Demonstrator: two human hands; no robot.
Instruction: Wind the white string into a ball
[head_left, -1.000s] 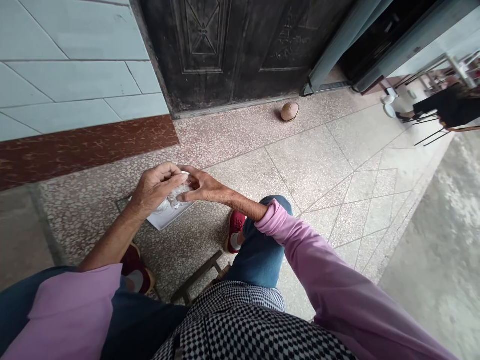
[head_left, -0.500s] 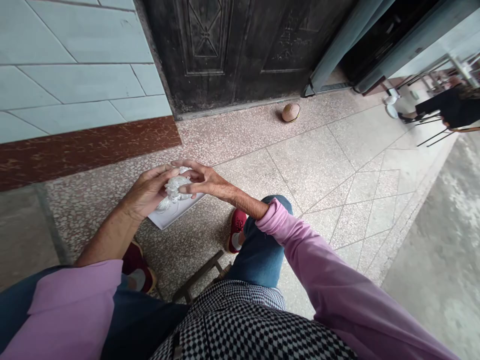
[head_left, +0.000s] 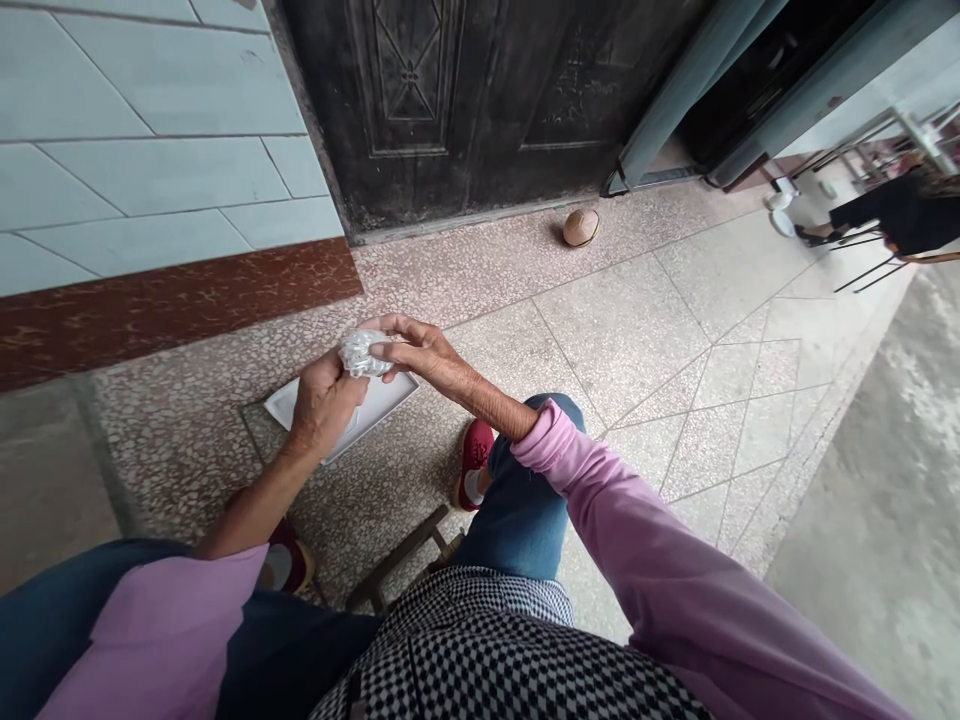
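Note:
A crumpled, translucent white plastic bundle (head_left: 358, 354) is held up between both hands; its exact kind is not clear. My left hand (head_left: 327, 396) is closed on the lower left side of it, with the back of the hand toward me. From the right, my right hand (head_left: 421, 352) grips the bundle, its thumb across the near face and fingers behind. Beneath the hands lies a shallow white tray (head_left: 387, 402) on the speckled floor, partly covered by my left hand. Some white material (head_left: 282, 402) sits at the tray's left end.
A round, pinkish object with a dark band (head_left: 581, 228) rests by the dark door (head_left: 480, 190). My red shoe (head_left: 475, 450) and a low wooden stool (head_left: 401, 555) are close by. At far right a seated person (head_left: 874, 212) is partly visible near a white dish (head_left: 781, 222).
My left hand has turned over and moved right, closing on the bundle. The bundle has risen slightly and looks more compact. More of the tray now shows.

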